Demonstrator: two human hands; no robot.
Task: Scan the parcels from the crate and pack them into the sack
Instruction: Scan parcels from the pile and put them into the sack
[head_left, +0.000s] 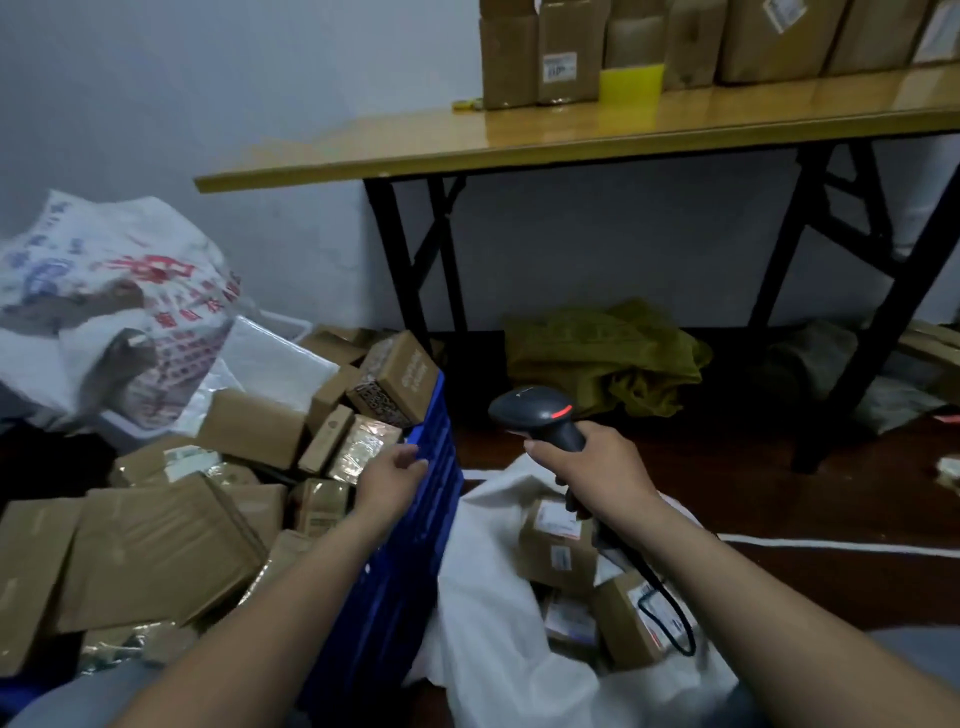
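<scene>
Our right hand grips the handle of the black scanner, its head pointing left above the white sack, where several labelled boxes lie. Our left hand hangs relaxed and empty over the rim of the blue crate, just beside the heaped brown parcels. Beyond stands a wooden table bearing cartons.
</scene>
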